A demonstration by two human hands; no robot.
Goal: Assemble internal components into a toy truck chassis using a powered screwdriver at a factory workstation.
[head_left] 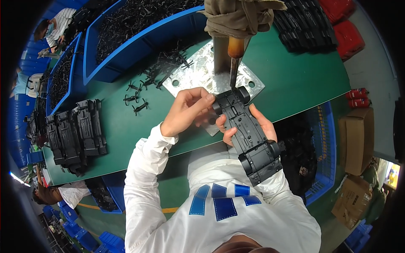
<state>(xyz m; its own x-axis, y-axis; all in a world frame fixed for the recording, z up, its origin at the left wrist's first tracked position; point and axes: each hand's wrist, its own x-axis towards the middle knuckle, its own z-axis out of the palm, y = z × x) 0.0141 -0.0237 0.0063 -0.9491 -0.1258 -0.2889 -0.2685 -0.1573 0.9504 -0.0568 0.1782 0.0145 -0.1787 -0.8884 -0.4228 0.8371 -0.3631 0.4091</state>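
Note:
A black plastic toy-car chassis [249, 133] with wheels at both ends is held up over the green table [295, 80]. My right hand [263, 124] cradles it from underneath and on its right side. My left hand [187, 110] grips its front left corner by the wheel. The chassis front end sits right under the tip of a fixed tool with a wooden handle [235, 48], mounted on a post wrapped in brown cloth [240, 17]. The post stands on a metal baseplate [192, 78].
Small black plastic parts [137, 99] lie scattered left of the plate. A stack of finished black chassis [76, 130] sits at the table's left. Blue bins of black parts [126, 33] line the back; another blue crate [320, 156] is at right. Other workers sit at far left.

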